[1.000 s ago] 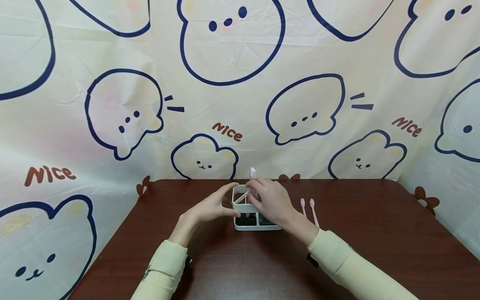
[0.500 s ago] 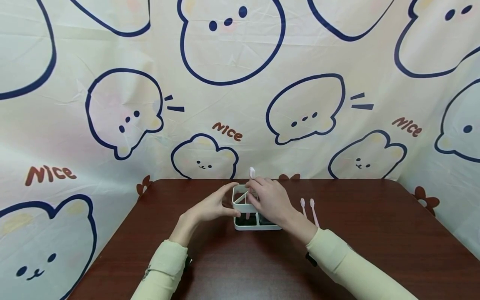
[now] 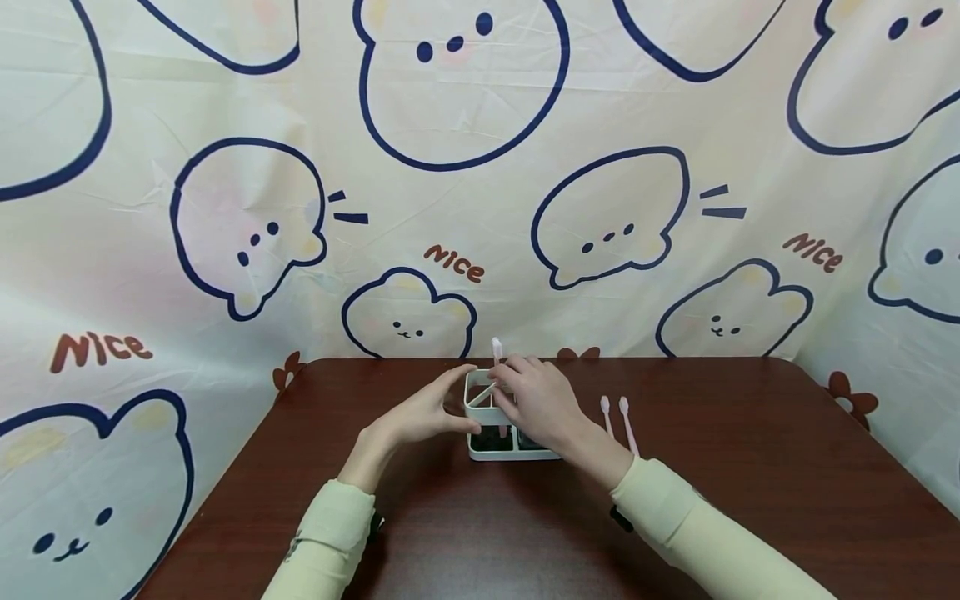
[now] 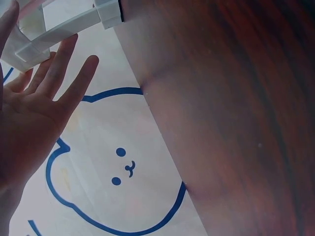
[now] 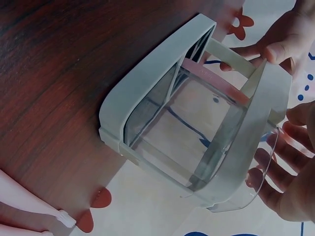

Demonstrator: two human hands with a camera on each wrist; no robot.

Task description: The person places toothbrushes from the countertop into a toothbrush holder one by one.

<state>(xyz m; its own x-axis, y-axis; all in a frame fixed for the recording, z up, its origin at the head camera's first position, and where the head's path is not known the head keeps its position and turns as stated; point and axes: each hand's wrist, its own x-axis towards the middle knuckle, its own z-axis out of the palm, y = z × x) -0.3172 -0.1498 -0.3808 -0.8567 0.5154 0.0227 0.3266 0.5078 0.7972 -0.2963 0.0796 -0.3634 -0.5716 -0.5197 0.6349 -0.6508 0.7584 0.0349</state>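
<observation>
A pale-green toothbrush holder (image 3: pixel 491 414) with a divided upper rack, an open frame and a compartmented base stands on the table. My left hand (image 3: pixel 416 412) grips the rack's left side, thumb in front and fingers behind; the left wrist view shows its fingers against the holder (image 4: pixel 69 25). At the rack's right, my right hand (image 3: pixel 542 402) pinches a pink toothbrush (image 3: pixel 497 348), bristle end up. In the right wrist view, the toothbrush handle (image 5: pixel 214 79) passes down through the rack into the frame. The fingertips' contact with it is partly hidden.
Two more pink toothbrushes (image 3: pixel 628 425) lie on the dark wooden table (image 3: pixel 480 533), right of the holder. A clear cup (image 5: pixel 256 172) hangs at the rack's side, near my right fingers. A cartoon-print cloth (image 3: pixel 510 208) hangs behind the table.
The pinched toothbrush's head has shifted slightly left, while its lower end has swung right inside the frame. My right hand has moved slightly left; my left hand stays on the rack.
</observation>
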